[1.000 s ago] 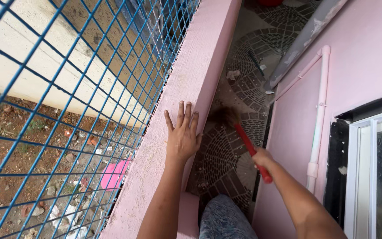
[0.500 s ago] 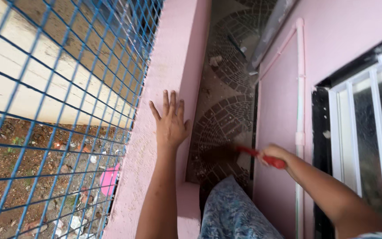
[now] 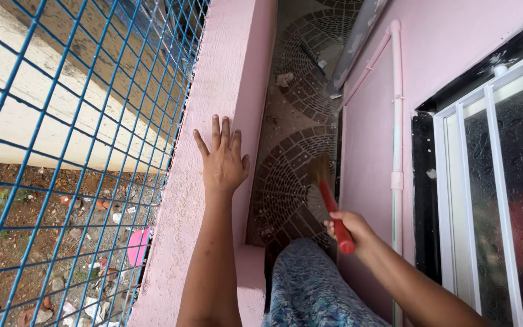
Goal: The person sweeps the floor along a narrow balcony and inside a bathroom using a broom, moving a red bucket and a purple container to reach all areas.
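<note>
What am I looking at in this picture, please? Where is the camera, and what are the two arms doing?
The camera sits on a person's head and looks down, so both arms are the person's own. The left hand lies flat, fingers spread, on top of a pink ledge. The right hand grips the red handle of a broom, whose bristles reach down toward the patterned tile floor of a narrow passage. A blue wire mesh stands on the left, a barred window on the right.

From my remote feed: a narrow balcony in daylight, its patterned tile floor [image 3: 298, 163] running between a pink parapet wall [image 3: 225, 79] topped with blue wire mesh [image 3: 80, 121] and a pink house wall [image 3: 455, 36] carrying a pale pipe [image 3: 397, 109] and a white-barred window [image 3: 491, 181]. Littered bare earth [image 3: 43, 242] lies beyond.
</note>
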